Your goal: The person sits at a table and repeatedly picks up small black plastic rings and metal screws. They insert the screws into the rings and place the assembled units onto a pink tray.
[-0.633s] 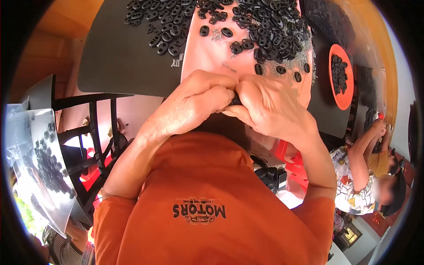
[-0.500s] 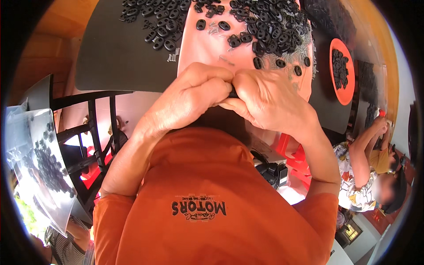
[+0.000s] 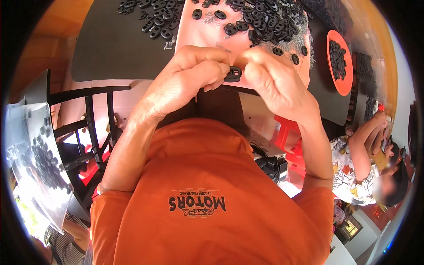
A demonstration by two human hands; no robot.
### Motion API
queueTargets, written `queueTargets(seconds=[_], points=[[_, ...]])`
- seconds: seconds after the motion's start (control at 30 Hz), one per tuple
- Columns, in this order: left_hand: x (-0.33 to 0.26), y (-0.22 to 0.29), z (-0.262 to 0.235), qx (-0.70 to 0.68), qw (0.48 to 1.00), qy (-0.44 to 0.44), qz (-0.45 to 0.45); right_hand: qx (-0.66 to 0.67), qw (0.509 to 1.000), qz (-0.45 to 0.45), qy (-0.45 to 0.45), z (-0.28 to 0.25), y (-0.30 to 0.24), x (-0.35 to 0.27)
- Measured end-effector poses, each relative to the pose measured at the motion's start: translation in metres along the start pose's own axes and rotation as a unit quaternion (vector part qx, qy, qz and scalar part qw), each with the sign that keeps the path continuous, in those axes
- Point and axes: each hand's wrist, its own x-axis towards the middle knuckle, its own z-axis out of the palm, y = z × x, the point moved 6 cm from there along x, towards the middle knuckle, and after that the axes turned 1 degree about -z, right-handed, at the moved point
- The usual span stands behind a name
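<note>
Head view, looking down: the left hand (image 3: 194, 73) grips a small black cord stopper (image 3: 233, 74) at its left end, thumb and curled fingers closed narrowly on it. The stopper is oval and dark, with openings showing in its face, and it sits between the two hands, close to the near edge of a pink surface (image 3: 198, 37). The right hand (image 3: 282, 84) is just beside it on the other side, fingers bent inward and slightly blurred; whether its fingertips touch the stopper or hold some small part, I cannot tell.

Beyond the hands, a big heap of black stoppers (image 3: 274, 22) covers the far part of the pink surface, with thin metal springs (image 3: 297, 39) scattered along its right side. Several single stoppers lie apart from the heap, toward the hands. To the left, on the dark counter (image 3: 119, 48), is another pile of black pieces (image 3: 165, 17), with a few springs near the border of the pink surface. On the right, an orange-red bowl (image 3: 346, 84) holds small black parts (image 3: 337, 59).

A black chair (image 3: 90, 128) stands at the left and a red stool (image 3: 289, 137) below the right forearm. Farther right, another person in a patterned shirt (image 3: 349, 176) has both arms raised forward.
</note>
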Motion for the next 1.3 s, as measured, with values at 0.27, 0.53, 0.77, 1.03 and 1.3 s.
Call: queueTargets(seconds=[0.27,0.53,0.77,1.03,1.3], points=[[-0.004,0.0,-0.001,0.0,1.0,0.003,0.02,0.093,0.992,0.083,-0.011,0.009,0.0,0.001],[-0.006,0.002,-0.001,0.035,0.998,0.056,0.02,0.122,0.986,0.068,0.089,0.008,0.01,-0.007],[-0.003,-0.001,-0.009,0.072,0.994,0.033,0.072,0.04,0.903,0.259,0.339,-0.114,0.064,-0.092],[-0.014,0.005,0.004,0.092,0.989,0.029,0.108,-0.287,0.84,0.326,0.326,-0.193,0.102,-0.123],[-0.018,0.017,0.031,0.318,0.939,0.014,0.129,-0.226,0.963,0.02,0.145,-0.062,0.024,-0.026]])
